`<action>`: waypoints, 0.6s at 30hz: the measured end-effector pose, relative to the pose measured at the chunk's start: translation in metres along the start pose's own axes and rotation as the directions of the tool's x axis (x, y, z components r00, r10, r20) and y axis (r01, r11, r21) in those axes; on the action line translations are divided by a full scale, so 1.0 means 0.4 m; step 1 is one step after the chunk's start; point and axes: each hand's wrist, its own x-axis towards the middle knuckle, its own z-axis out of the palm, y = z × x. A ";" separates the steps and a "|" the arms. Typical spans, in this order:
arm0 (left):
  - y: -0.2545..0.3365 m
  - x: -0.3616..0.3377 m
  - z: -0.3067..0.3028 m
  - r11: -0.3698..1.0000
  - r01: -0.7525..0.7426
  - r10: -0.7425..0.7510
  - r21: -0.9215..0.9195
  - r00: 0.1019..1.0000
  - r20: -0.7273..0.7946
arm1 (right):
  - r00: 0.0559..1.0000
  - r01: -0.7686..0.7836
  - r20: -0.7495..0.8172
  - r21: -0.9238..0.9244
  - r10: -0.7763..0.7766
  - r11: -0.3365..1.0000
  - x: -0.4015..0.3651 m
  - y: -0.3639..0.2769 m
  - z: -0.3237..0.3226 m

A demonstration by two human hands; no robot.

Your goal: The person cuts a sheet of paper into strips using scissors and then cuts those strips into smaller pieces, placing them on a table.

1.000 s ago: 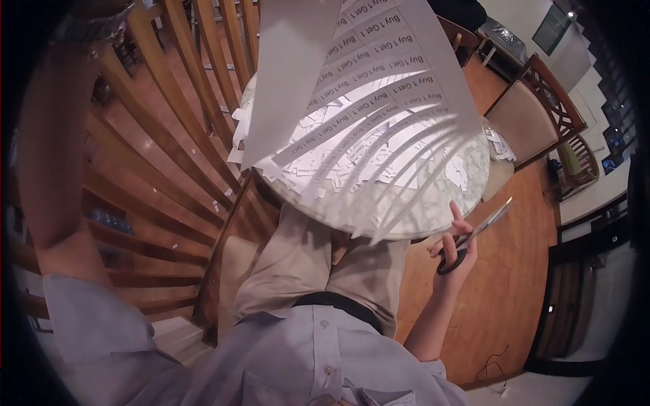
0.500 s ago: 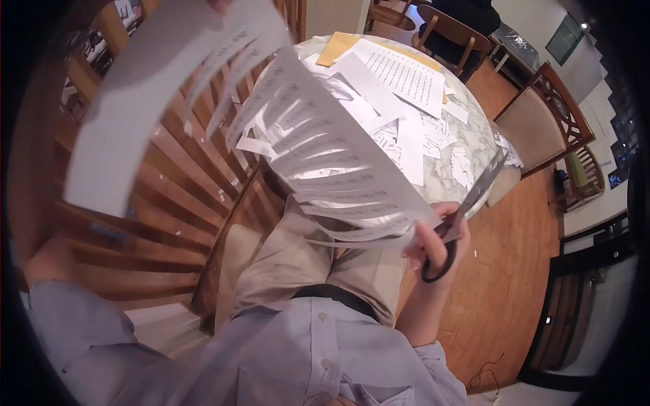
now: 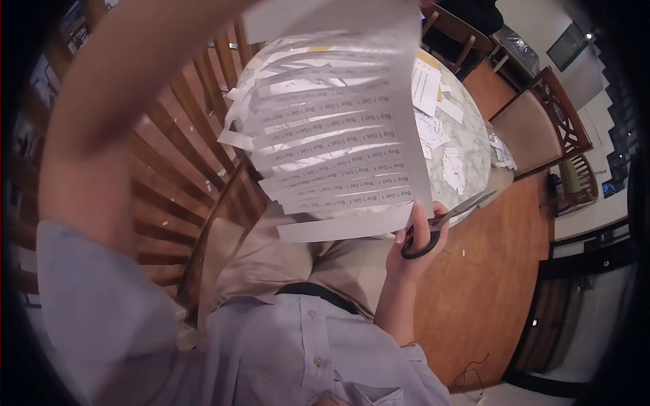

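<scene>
In front of me hangs a sheet of paper [image 3: 332, 152] printed with rows of "Buy 1 Get 1" and cut into horizontal strips that stay joined along its right margin. My right hand [image 3: 421, 237] grips black-handled scissors [image 3: 423, 249], with the blades pointing up and right. Its fingers also touch the sheet's lower right corner. My left forearm [image 3: 128, 101] reaches up across the left side. The left hand itself is beyond the top edge, near the sheet's upper end. A loose-ended bottom strip [image 3: 338, 223] hangs over my lap.
Behind the sheet stands a round marble table [image 3: 474, 145] with small paper slips [image 3: 452, 169], printed pages [image 3: 425, 88] and a yellow envelope. A wooden railing [image 3: 169, 145] runs along the left. A padded chair [image 3: 528, 128] stands at right. A person sits at the far side.
The sheet has swung from a slant to nearly upright, its strips now facing me. My left arm has moved up and right, taking its hand out of view. My right hand has shifted slightly left.
</scene>
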 end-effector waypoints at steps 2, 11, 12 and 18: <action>0.029 0.090 0.043 0.990 -0.111 0.104 0.085 0.991 0.088 | 0.997 -0.022 -0.073 -0.037 0.019 0.999 0.009 0.016 -0.020; 0.131 0.347 0.541 0.957 -0.290 0.285 0.025 0.915 -0.286 | 0.895 -0.221 -0.421 -0.131 0.147 0.967 -0.011 0.072 -0.133; 0.146 0.327 0.552 0.955 -0.297 0.278 -0.016 0.911 -0.304 | 0.875 -0.254 -0.457 -0.157 0.158 0.955 -0.019 0.073 -0.140; 0.155 0.069 0.501 0.877 -0.154 -0.008 -0.455 0.942 -0.334 | 0.865 -0.287 -0.475 -0.201 0.163 0.937 -0.039 0.071 -0.203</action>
